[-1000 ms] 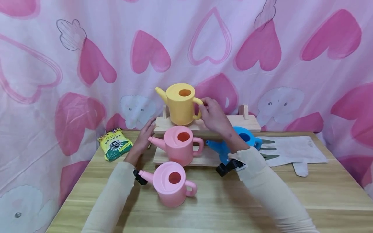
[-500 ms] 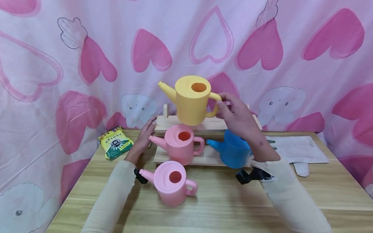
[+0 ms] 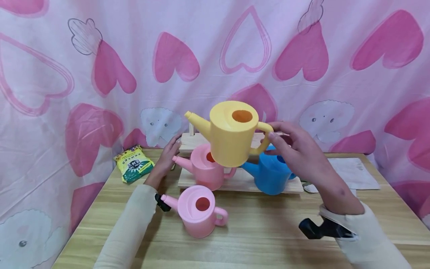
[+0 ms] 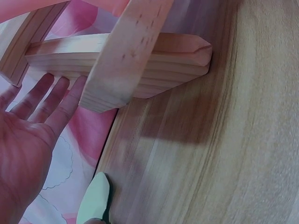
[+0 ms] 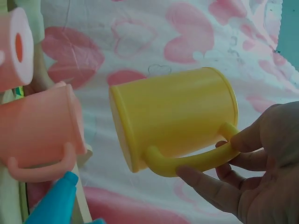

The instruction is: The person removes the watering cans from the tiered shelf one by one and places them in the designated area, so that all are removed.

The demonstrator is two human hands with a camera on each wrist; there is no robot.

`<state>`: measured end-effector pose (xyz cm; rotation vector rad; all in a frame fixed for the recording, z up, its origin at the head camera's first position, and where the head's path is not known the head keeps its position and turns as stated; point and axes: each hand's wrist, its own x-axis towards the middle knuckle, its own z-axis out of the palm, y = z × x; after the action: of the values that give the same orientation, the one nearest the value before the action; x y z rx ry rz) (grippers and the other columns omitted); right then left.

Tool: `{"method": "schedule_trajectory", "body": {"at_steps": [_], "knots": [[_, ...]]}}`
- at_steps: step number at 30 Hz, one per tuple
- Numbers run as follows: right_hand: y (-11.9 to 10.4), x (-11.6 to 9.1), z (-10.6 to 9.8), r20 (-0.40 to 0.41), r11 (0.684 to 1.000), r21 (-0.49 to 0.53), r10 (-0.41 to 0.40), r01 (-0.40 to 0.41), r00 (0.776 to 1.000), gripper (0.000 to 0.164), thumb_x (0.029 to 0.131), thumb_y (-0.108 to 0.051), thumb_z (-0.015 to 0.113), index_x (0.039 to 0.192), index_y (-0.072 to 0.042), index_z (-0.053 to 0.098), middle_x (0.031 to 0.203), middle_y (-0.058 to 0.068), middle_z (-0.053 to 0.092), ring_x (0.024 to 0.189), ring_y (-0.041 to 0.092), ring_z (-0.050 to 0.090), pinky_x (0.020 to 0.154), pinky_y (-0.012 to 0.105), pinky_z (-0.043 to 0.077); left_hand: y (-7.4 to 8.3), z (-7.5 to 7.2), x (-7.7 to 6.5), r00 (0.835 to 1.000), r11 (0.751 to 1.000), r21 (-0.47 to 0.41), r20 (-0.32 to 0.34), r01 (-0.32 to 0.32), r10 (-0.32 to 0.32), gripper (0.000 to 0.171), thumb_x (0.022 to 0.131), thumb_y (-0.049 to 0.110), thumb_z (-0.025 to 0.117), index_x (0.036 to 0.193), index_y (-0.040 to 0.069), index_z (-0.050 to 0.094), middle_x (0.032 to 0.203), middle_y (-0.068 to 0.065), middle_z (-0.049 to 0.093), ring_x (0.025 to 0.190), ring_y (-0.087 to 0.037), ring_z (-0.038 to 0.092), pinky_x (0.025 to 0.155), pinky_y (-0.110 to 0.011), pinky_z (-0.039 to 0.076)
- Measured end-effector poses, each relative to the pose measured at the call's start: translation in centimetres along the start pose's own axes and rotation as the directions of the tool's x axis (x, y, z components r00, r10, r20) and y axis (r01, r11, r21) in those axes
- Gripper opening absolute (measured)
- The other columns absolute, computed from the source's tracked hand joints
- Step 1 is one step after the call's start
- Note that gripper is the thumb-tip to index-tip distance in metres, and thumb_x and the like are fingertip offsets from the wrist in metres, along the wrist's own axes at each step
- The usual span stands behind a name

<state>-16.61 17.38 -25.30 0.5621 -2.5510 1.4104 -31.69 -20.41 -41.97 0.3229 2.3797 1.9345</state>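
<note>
Right of centre, head view: right hand [image 3: 297, 153] pinches handle of raised yellow watering can [image 3: 231, 140]. Left of centre: left hand [image 3: 167, 157], fingers extended, against wooden shelf [image 3: 189, 141].

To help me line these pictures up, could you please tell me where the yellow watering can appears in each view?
Head: the yellow watering can is slightly right of centre, its handle held by the right hand.
Left wrist: not in it.
Right wrist: centre, sideways in the picture.
Shared landmark: the heart-print curtain, in all three.
</note>
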Motion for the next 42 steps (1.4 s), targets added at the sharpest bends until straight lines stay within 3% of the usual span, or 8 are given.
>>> {"method": "schedule_trajectory", "body": {"at_steps": [9,19,28,32,35,42], "knots": [[1.0,-3.2,-1.1,0.089,0.999,0.049,-0.005,0.000,0.996,0.035,0.108,-0.017,0.056,0.142,-0.011,0.058,0.122,0.009,0.059,0.102,0.024,0.071,0.083,0.033,0.059,3.1,0.5,-1.8,1.000,1.000,0.003,0.018,0.017,-0.017,0.060,0.113,0.028,0.037,0.164,0.003,0.016,0.169,-0.018,0.014,0.151,-0.040,0.020,0.120,-0.058,0.021],[3.0,-6.3,-0.7,0.085,0.984,0.157,-0.100,0.086,0.991,0.029,0.107,0.000,0.052,0.133,-0.006,0.063,0.120,0.012,0.059,0.096,0.024,0.071,0.078,0.036,0.061,3.3,0.6,-1.6,1.000,0.999,0.024,0.006,0.029,-0.029,0.062,0.113,0.034,0.038,0.164,0.006,0.018,0.169,-0.017,0.017,0.151,-0.039,0.022,0.120,-0.057,0.022],[5.4,-8.4,0.6,0.138,0.981,0.185,-0.076,0.050,0.987,0.030,0.106,0.000,0.053,0.131,-0.013,0.064,0.119,0.006,0.060,0.102,0.024,0.068,0.080,0.038,0.061,3.1,0.5,-1.5,1.000,1.000,0.017,0.012,0.021,-0.021,0.061,0.113,0.033,0.037,0.164,0.006,0.018,0.169,-0.017,0.018,0.152,-0.038,0.022,0.120,-0.057,0.022],[6.2,-9.1,0.9,0.156,0.982,0.181,-0.075,0.046,0.985,0.029,0.105,0.001,0.055,0.129,-0.013,0.065,0.118,0.005,0.062,0.099,0.024,0.069,0.080,0.040,0.061,1.0,0.2,-0.5,1.000,1.000,0.013,-0.003,0.001,-0.001,0.064,0.112,0.041,0.039,0.165,0.011,0.019,0.169,-0.013,0.019,0.152,-0.035,0.022,0.121,-0.057,0.020],[6.6,-9.5,1.0,0.165,0.986,0.166,-0.009,-0.019,0.986,0.026,0.106,-0.004,0.057,0.128,-0.013,0.065,0.119,0.008,0.061,0.099,0.023,0.070,0.079,0.036,0.061,-0.7,0.0,0.3,1.000,1.000,0.017,-0.016,-0.015,0.015,0.067,0.110,0.048,0.039,0.165,0.016,0.021,0.169,-0.010,0.021,0.152,-0.034,0.023,0.120,-0.058,0.020],[7.7,-10.1,1.5,0.192,0.973,0.152,0.142,-0.173,0.971,0.023,0.104,-0.010,0.061,0.127,-0.013,0.066,0.123,0.010,0.060,0.102,0.022,0.068,0.080,0.032,0.061,-0.7,0.0,0.3,1.000,1.000,0.025,-0.026,-0.013,0.013,0.069,0.109,0.052,0.041,0.165,0.016,0.023,0.169,-0.009,0.022,0.151,-0.033,0.024,0.120,-0.059,0.022]]}}
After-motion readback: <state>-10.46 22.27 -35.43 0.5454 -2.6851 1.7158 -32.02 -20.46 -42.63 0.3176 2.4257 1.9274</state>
